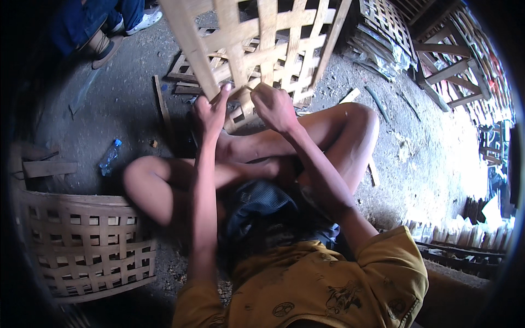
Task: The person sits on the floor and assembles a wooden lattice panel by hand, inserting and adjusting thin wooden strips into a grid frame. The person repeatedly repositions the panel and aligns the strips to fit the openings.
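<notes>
A woven lattice panel of pale wooden slats stands tilted upright in front of my crossed legs. My left hand is closed at its lower left corner, thumb pointing up against a slat. To the right, my right hand is closed in a fist at the panel's lower part, with a thin strip of wood showing at its fingers. The strip runs across the weave between my two hands. My fingertips are partly hidden, and how the strip's ends sit in the weave cannot be made out.
A woven basket-like panel lies at my left. More lattice panels are stacked at the far right, beside a wooden frame. Loose wood strips and a plastic bottle lie on the ground. Another person's shoe is at the far left.
</notes>
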{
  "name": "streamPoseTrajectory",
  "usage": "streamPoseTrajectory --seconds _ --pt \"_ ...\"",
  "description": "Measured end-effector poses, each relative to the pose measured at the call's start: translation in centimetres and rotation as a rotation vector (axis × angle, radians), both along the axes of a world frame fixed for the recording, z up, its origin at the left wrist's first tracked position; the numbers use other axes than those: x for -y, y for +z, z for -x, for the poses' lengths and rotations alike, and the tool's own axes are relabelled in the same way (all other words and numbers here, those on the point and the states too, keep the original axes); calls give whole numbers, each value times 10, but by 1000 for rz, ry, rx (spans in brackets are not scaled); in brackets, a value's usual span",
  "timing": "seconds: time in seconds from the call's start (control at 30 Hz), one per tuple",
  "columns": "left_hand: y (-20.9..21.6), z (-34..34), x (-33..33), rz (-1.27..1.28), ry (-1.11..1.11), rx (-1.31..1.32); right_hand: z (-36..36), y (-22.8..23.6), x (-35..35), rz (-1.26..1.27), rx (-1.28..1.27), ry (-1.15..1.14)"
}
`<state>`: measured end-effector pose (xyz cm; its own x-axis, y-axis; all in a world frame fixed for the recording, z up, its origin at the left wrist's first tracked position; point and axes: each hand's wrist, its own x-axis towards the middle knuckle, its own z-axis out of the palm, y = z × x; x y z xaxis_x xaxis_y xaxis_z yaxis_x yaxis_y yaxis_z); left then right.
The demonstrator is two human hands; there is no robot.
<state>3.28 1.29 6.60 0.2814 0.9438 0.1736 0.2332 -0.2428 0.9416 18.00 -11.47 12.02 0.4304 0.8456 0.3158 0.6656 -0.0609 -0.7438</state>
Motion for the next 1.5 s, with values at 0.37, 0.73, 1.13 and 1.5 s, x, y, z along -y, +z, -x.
streamPoseTrajectory --seconds 0.37,0.73,1.13,1.5 --pt "86 -18 18 -110 -157 476 -6 26 17 -595 -188 -174" --pt "175 59 -13 -552 120 249 -12 28 16 -691 -206 -215" --pt "15 25 6 -896 -182 -696 39 44 32 -741 390 293" --pt "-6 81 -30 -463 -205 -575 -6 15 12 -336 -28 -124"
